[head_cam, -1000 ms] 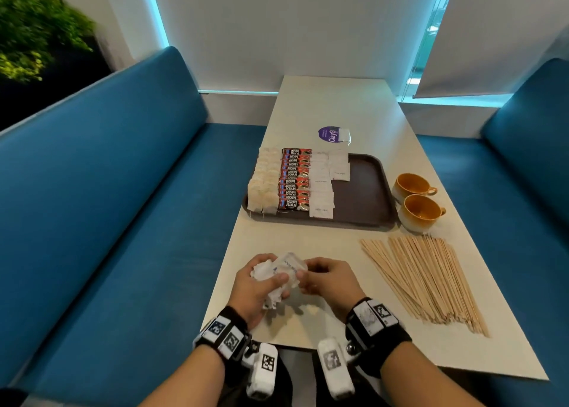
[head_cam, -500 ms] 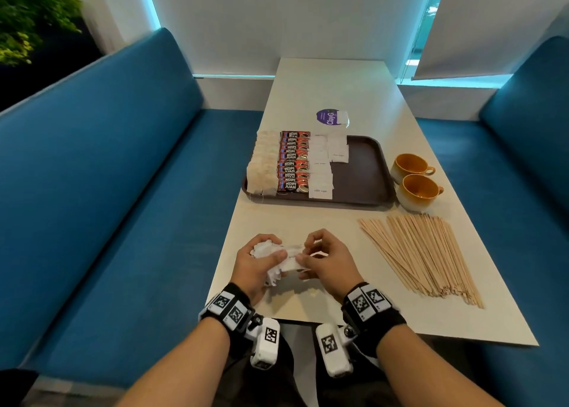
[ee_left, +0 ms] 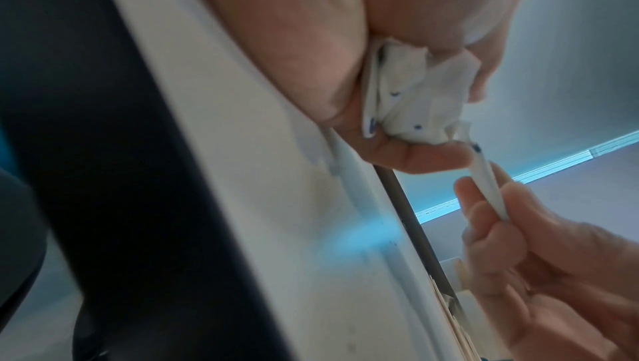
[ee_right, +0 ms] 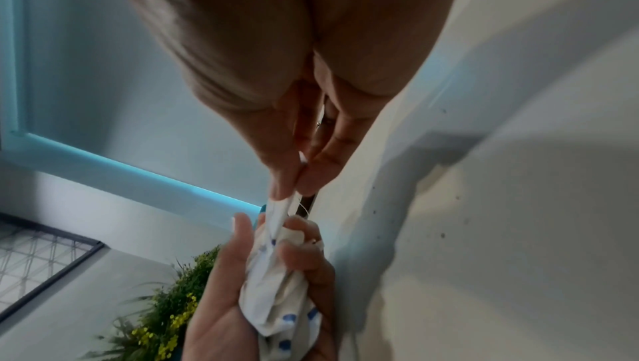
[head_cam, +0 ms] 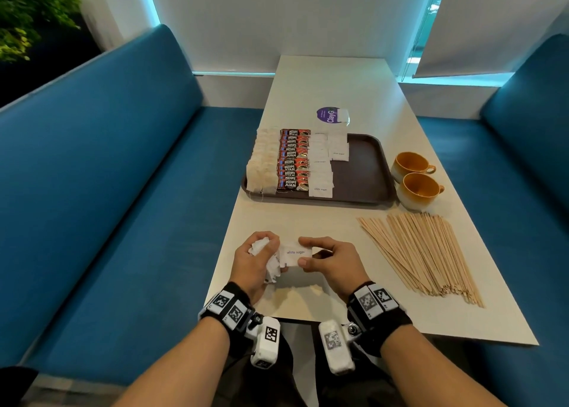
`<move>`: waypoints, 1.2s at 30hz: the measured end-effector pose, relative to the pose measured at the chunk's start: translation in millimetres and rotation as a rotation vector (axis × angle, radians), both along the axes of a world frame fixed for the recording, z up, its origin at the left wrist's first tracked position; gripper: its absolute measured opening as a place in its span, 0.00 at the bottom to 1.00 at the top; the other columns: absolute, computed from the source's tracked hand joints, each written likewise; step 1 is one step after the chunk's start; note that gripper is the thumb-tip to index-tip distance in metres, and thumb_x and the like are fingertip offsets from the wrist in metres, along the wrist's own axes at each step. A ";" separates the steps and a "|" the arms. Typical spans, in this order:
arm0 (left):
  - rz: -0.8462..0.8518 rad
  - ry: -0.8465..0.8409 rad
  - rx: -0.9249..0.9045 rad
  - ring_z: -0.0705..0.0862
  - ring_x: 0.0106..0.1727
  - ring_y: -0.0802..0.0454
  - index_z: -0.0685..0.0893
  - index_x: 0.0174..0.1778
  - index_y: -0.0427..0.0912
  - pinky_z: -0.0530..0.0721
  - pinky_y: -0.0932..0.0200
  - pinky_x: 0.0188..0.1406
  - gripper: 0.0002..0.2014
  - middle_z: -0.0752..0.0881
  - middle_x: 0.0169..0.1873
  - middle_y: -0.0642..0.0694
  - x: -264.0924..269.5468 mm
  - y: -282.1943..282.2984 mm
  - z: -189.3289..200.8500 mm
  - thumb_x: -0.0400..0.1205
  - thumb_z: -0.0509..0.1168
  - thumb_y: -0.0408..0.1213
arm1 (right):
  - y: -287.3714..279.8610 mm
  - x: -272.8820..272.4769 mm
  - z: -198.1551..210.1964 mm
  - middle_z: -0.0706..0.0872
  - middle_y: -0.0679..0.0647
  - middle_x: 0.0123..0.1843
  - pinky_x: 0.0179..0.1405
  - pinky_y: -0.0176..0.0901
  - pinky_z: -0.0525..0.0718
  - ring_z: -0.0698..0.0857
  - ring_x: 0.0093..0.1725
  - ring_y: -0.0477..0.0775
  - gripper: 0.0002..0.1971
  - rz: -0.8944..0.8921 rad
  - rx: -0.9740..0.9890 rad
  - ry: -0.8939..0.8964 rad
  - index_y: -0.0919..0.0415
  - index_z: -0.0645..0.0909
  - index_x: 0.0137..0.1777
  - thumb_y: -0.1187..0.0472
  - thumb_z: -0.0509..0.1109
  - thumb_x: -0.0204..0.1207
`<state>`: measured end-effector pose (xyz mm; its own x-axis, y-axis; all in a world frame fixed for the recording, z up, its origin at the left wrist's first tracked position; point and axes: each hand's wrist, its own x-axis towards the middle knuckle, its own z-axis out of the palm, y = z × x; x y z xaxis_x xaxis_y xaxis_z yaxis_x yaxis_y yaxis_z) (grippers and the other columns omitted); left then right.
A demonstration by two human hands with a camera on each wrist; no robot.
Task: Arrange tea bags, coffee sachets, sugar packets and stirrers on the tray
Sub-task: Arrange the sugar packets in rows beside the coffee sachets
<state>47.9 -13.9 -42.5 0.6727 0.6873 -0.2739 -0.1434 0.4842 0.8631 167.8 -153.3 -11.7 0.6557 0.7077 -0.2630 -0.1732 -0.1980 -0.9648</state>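
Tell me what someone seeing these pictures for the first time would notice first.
Probably the two hands at the table's near edge: the left hand grips a bunch of sugar packets while the right hand pinches one packet marked white sugar. Beyond them sits the brown tray with neat rows of sachets, and wooden stirrers fan out on the right.

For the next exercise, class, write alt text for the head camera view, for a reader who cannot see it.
At the near table edge, the left hand grips a bunch of white sugar packets while the right hand pinches one sugar packet out. Beyond, a brown tray holds rows of tea bags, coffee sachets and sugar; wooden stirrers and two yellow cups lie right.
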 end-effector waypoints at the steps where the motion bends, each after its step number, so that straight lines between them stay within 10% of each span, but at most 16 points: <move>1: -0.015 -0.002 -0.009 0.90 0.40 0.38 0.85 0.52 0.39 0.90 0.48 0.33 0.10 0.88 0.45 0.35 -0.8 -0.2 0.9 0.77 0.76 0.32 | -0.1 1.2 -0.2 0.92 0.64 0.37 0.54 0.52 0.91 0.91 0.38 0.58 0.22 -0.018 0.013 0.005 0.53 0.93 0.57 0.73 0.85 0.65; 14: -0.094 -0.048 -0.014 0.86 0.40 0.35 0.86 0.49 0.40 0.88 0.53 0.27 0.14 0.86 0.47 0.28 -4.2 3.1 -3.5 0.72 0.78 0.23 | 2.9 11.7 0.2 0.92 0.61 0.40 0.47 0.44 0.92 0.90 0.39 0.55 0.11 0.007 0.031 -0.039 0.63 0.94 0.49 0.77 0.81 0.70; 20: -0.059 -0.140 -0.250 0.87 0.43 0.40 0.83 0.60 0.42 0.82 0.56 0.23 0.29 0.85 0.45 0.35 -5.1 14.7 -1.2 0.67 0.85 0.47 | 18.4 37.8 14.2 0.91 0.66 0.43 0.42 0.42 0.92 0.90 0.39 0.55 0.12 -0.058 0.034 -0.095 0.64 0.93 0.52 0.77 0.79 0.72; 26: -0.104 -0.195 -0.285 0.88 0.56 0.32 0.80 0.67 0.40 0.91 0.44 0.40 0.26 0.85 0.52 0.32 -8.3 16.1 -6.8 0.70 0.70 0.26 | 49.8 126.2 36.8 0.89 0.55 0.42 0.46 0.44 0.93 0.90 0.40 0.53 0.13 -0.189 0.077 -0.166 0.58 0.93 0.49 0.76 0.80 0.72; 36: -0.166 -0.084 -0.206 0.86 0.63 0.25 0.81 0.71 0.42 0.90 0.36 0.46 0.29 0.85 0.65 0.26 -4.1 15.6 -1.8 0.72 0.70 0.24 | 103.4 275.5 12.0 0.92 0.57 0.52 0.51 0.49 0.94 0.92 0.45 0.56 0.11 -0.253 -0.237 -0.260 0.53 0.90 0.50 0.71 0.79 0.76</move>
<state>43.8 1.7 -44.3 0.7978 0.5014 -0.3349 -0.1142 0.6711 0.7325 443.3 -49.9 0.4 0.8669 0.4559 -0.2017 -0.0018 -0.4017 -0.9158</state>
